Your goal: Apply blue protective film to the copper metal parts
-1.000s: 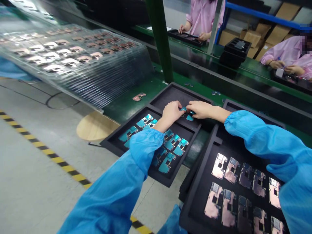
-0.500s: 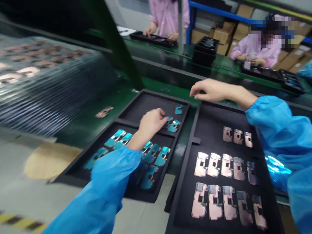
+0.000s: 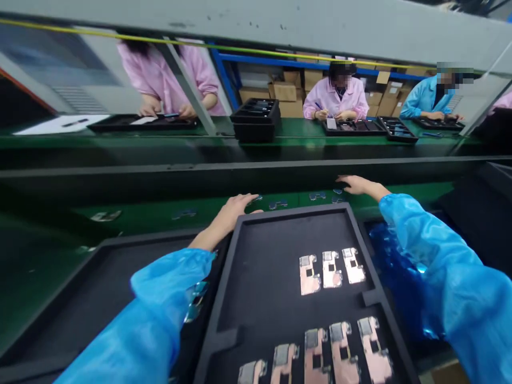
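My left hand [image 3: 236, 209] reaches past the far left corner of a black tray [image 3: 272, 234], its fingers stretched out and thumb apart. A small dark circuit board [image 3: 258, 198] lies at its fingertips, and whether they touch it I cannot tell. My right hand [image 3: 360, 185] stretches beyond the tray's far right corner with fingers extended, close to another small board [image 3: 338, 191]. Neither hand visibly holds anything. In the tray lie rows of copper-coloured phone circuit boards [image 3: 331, 269]. Several dark boards [image 3: 278, 205] are scattered along the green surface [image 3: 298, 199] behind it.
Left of the tray is another black tray [image 3: 120, 266], with blue-green boards [image 3: 196, 298] partly under my sleeve. Blue shiny film [image 3: 400, 282] lies on the right. A long dark ledge [image 3: 160, 184] runs behind; beyond it co-workers sit near stacked black trays [image 3: 256, 120].
The view has swung right. My left hand has left the blue-green boards and moved to the green surface behind the trays. My right hand's curled fingers have stretched out.
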Tool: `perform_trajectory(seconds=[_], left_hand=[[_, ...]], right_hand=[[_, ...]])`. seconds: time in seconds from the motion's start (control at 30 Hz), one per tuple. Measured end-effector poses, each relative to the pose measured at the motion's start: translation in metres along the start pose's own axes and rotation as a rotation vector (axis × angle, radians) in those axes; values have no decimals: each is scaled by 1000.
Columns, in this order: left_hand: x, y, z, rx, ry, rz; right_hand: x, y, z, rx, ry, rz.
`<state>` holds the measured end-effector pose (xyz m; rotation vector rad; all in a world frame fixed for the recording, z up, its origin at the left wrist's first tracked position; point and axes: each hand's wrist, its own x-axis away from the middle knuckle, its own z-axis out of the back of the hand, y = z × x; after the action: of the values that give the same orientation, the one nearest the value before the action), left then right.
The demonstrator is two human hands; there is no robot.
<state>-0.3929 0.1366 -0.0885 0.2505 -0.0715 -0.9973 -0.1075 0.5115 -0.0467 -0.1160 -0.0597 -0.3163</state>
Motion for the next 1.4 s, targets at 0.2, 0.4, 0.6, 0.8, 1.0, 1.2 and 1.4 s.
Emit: perform_trajectory(seconds=[0.2,0.4,0.6,0.8,1.0,1.2,1.4], left_hand=[[-36,-2,-22,-80,-141,54],[-37,-6,-21,-74,-49,34],[-41,0,-2,184,-76,184],[-55,30,21,638,-340,62],[-86,60,0,609,-566,-138],[-96,47,-19,474,-508,-120],[-93,58,-14,447,-595,-107]], right_hand=[[-8,24,-27,-84,-51,-48],[-6,42,-20,-236,-174,-255],[8,39,-6,-434,-204,-250],[14,15,-11,-365,-237,-166],[6,4,-23,-199,-200,-213],[7,19,-20,-298,-331,-249],[-2,17,-4,-452,-331,-121]])
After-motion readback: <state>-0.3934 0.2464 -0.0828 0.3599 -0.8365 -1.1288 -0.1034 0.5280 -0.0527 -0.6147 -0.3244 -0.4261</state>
